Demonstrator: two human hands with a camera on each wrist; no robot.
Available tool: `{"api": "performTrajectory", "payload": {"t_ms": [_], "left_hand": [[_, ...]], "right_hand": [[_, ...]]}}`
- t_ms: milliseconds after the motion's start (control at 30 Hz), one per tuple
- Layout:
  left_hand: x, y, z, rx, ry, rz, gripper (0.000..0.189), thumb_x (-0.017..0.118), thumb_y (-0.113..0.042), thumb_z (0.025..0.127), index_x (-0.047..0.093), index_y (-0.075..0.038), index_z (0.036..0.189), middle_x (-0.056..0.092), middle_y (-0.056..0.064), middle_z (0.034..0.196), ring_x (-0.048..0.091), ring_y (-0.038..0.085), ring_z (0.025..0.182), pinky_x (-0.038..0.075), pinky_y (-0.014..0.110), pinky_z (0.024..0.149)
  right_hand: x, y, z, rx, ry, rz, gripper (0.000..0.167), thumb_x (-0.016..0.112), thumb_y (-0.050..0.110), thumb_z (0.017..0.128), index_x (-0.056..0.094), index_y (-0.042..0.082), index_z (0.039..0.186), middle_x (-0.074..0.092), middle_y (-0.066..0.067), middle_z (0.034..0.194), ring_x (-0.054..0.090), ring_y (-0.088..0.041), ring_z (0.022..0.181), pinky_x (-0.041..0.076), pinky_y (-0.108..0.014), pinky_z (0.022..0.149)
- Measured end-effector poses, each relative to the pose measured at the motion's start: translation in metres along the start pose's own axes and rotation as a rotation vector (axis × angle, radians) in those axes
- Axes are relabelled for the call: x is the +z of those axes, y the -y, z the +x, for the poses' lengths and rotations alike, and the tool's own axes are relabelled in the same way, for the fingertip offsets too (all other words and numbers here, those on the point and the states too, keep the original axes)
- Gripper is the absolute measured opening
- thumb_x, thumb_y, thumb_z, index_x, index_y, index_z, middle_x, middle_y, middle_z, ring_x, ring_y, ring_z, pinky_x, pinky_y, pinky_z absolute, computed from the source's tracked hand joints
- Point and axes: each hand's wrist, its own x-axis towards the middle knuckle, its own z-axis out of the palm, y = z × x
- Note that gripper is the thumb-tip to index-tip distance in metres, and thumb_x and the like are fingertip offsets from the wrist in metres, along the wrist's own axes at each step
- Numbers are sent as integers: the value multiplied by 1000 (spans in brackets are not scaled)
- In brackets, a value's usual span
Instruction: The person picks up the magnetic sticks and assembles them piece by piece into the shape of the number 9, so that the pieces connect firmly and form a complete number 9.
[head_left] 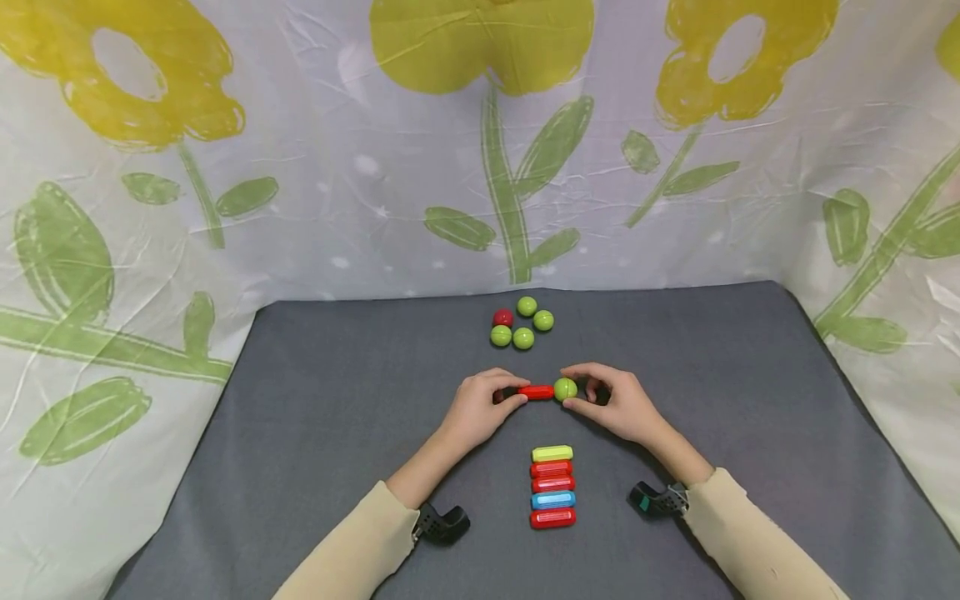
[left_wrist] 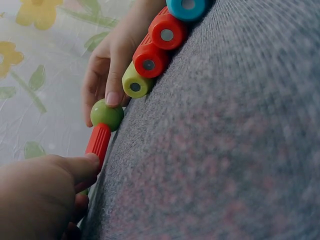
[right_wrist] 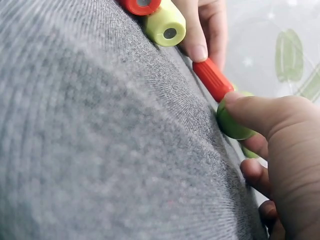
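Between the two hands a red magnetic rod and a green ball meet end to end above the grey cloth. The left hand pinches the rod's left end between thumb and fingers. With thumb and fingertips, the right hand grips the green ball from the right. In the left wrist view the ridged red rod meets the ball. From the right wrist, the thumb lies over part of the ball, at the end of the rod.
Nearer the person lies a column of rods: a yellow rod, a blue rod and several red ones. Behind the hands, several green balls sit with a red ball. A flowered curtain borders the grey cloth.
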Motion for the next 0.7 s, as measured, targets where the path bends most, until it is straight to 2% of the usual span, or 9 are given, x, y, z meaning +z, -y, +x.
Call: {"api": "performTrajectory", "payload": {"t_ms": [133, 267, 333, 400, 533, 700], "left_hand": [[-2, -1, 3, -35, -32, -49, 24, 83, -18, 95, 82, -12, 119, 78, 1, 109, 57, 10, 77, 48, 25, 69], [-11, 3, 12, -128, -167, -115, 33, 84, -21, 94, 79, -8, 123, 78, 7, 113, 62, 17, 82, 50, 31, 75], [-13, 8, 20, -183, -240, -108, 39, 85, -23, 92, 77, -6, 127, 76, 10, 116, 64, 23, 87, 50, 37, 79], [-14, 13, 28, -240, -283, -89, 46, 86, -25, 91, 75, -5, 130, 75, 12, 120, 64, 29, 96, 49, 44, 87], [-12, 18, 41, -321, -297, -58, 55, 89, -31, 88, 73, -6, 134, 73, 13, 126, 58, 37, 115, 41, 55, 103], [-8, 18, 51, -346, -308, -35, 55, 91, -34, 86, 75, -8, 131, 75, 12, 125, 55, 39, 117, 36, 60, 104]], "right_hand": [[-1, -1, 1, 4, 15, -17, 34, 87, 14, 91, 77, 15, 123, 63, 6, 82, 52, -8, 69, 41, -26, 62], [1, -2, 0, 53, 16, -6, 31, 86, 18, 92, 77, 19, 122, 58, 8, 76, 51, -9, 68, 38, -26, 61], [1, -2, -1, 61, 15, -5, 31, 86, 19, 92, 77, 19, 122, 57, 8, 76, 51, -9, 68, 38, -26, 61], [1, -3, -1, 59, 13, -4, 31, 86, 18, 92, 77, 19, 122, 57, 8, 75, 51, -9, 68, 38, -26, 61], [1, -4, -1, 53, 14, 4, 31, 86, 18, 92, 77, 19, 122, 58, 8, 75, 51, -9, 68, 38, -26, 60], [3, -3, -1, 58, 9, 13, 30, 86, 19, 92, 77, 20, 122, 57, 9, 75, 51, -8, 68, 38, -26, 60]]}}
